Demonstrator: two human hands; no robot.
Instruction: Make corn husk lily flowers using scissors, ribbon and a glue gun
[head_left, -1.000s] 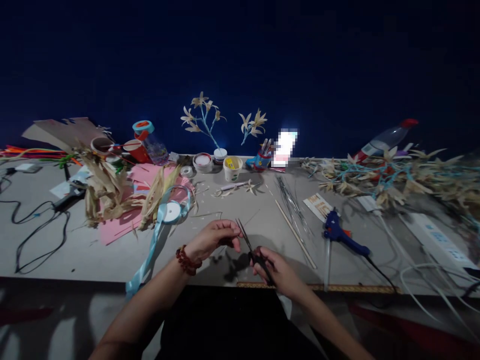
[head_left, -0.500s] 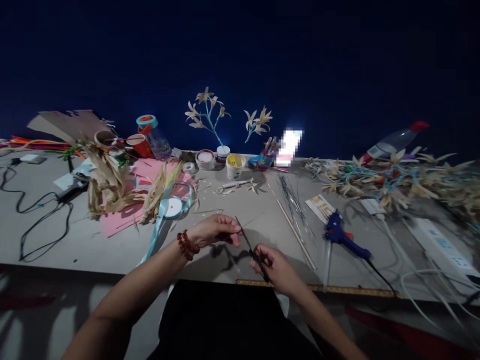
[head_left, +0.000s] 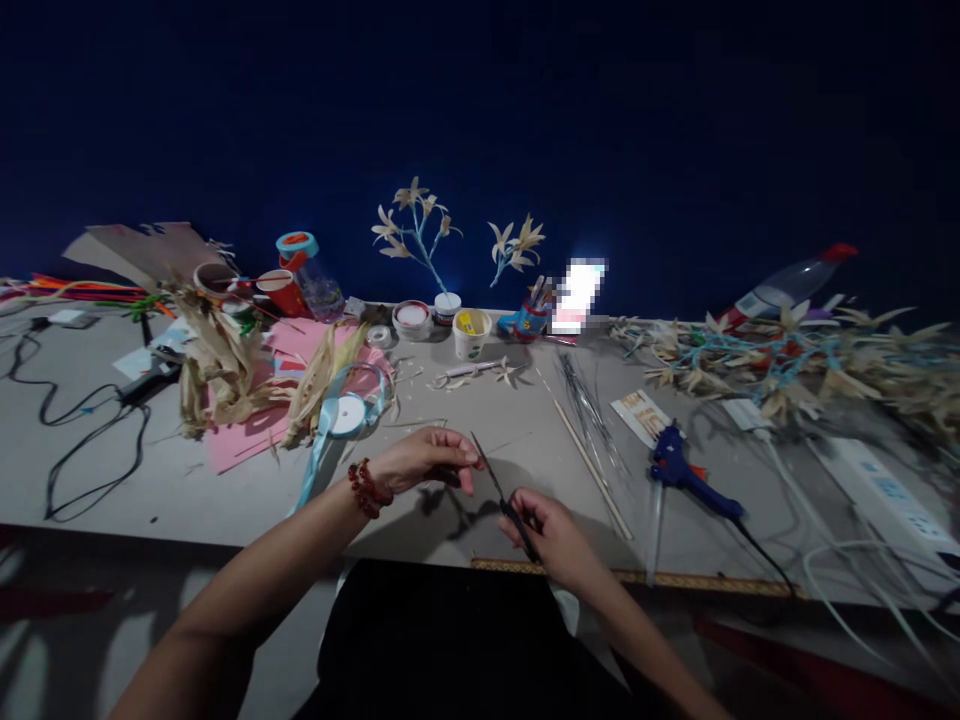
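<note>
Dark scissors (head_left: 517, 520) are gripped by their handles in my right hand (head_left: 551, 535), blades pointing up and left. Their tip lies beside the fingertips of my left hand (head_left: 435, 458), which wears red bead bracelets at the wrist. Thumb and forefinger of that hand are pinched together on something too small to make out. Both hands are above the front part of the grey table (head_left: 405, 535). Beyond them lies a pale husk flower (head_left: 510, 373) beside a light-coloured pen-like tool (head_left: 472, 368).
To the left lie dried husks (head_left: 229, 375), pink paper (head_left: 229, 448) and a blue ribbon roll (head_left: 347, 415). On the right are thin wires (head_left: 589, 400), a blue glue gun (head_left: 694, 478) and a power strip (head_left: 889, 495). Cups and husk flower stems (head_left: 427, 250) stand behind.
My left forearm and wrist have shifted slightly left. The scissors and my right hand are almost where they were.
</note>
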